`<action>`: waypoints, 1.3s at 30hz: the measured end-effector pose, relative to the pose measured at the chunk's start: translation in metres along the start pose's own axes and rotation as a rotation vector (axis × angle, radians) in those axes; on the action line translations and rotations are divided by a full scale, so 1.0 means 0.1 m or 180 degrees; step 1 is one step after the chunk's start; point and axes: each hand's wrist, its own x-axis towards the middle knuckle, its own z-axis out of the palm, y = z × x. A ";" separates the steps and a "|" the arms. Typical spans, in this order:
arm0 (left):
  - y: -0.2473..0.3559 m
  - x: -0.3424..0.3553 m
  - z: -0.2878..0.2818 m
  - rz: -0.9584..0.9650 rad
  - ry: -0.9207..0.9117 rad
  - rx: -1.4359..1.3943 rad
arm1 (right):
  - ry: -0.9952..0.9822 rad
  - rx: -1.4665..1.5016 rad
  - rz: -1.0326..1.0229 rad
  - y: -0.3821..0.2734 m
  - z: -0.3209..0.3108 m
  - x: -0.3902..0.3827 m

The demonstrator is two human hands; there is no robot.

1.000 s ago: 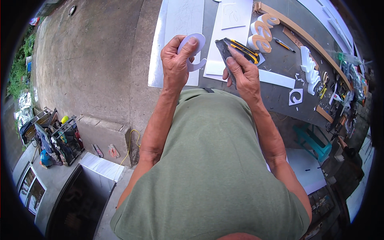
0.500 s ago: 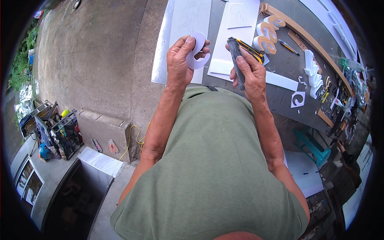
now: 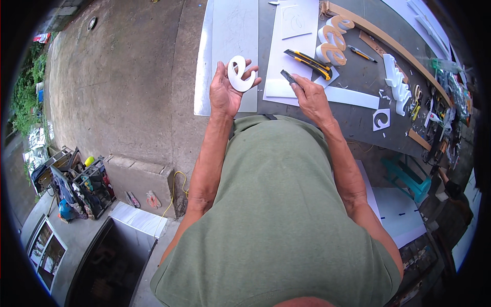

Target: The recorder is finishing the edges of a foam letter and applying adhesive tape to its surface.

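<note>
"Two grips show in my head view."

"What is the left one doing?"

"My left grip (image 3: pixel 226 94) is loosely spread, palm turned up. A white curled piece (image 3: pixel 236 81) rests across its fingers; the thumb stands clear, and fingertips poke out past the piece on the right."

"And the right?"

"My right grip (image 3: pixel 313 98) is closed round a dark bar (image 3: pixel 287 77). Only the bar's front end shows, angled ahead and leftward; my hand hides the rest. Bar and white piece are apart."

"What lies near the left grip?"

"A long pale sheet (image 3: pixel 235 30), beyond it on the tabletop (image 3: pixel 358 77)."

"Near the right grip?"

"Just ahead, black-and-yellow cutters (image 3: pixel 309 62) lie by a white board (image 3: pixel 291 43). Farther ahead is a white square (image 3: pixel 296 29) with a curl drawn on it. Ahead and rightward sit three tan-faced curled pieces (image 3: pixel 335 41). A white strip (image 3: pixel 353 97) runs off to its right, with a square card (image 3: pixel 376 113) near the strip's far end."

"Farther off?"

"Well right of that grip, jagged white pieces (image 3: pixel 395 89). Behind it and rightward, a teal stool (image 3: pixel 420 188)."
</note>
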 end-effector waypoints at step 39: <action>-0.10 -0.11 -0.01 0.0018 -0.0235 0.2163 | 0.2000 0.0229 0.0338 0.97 -1.13 0.40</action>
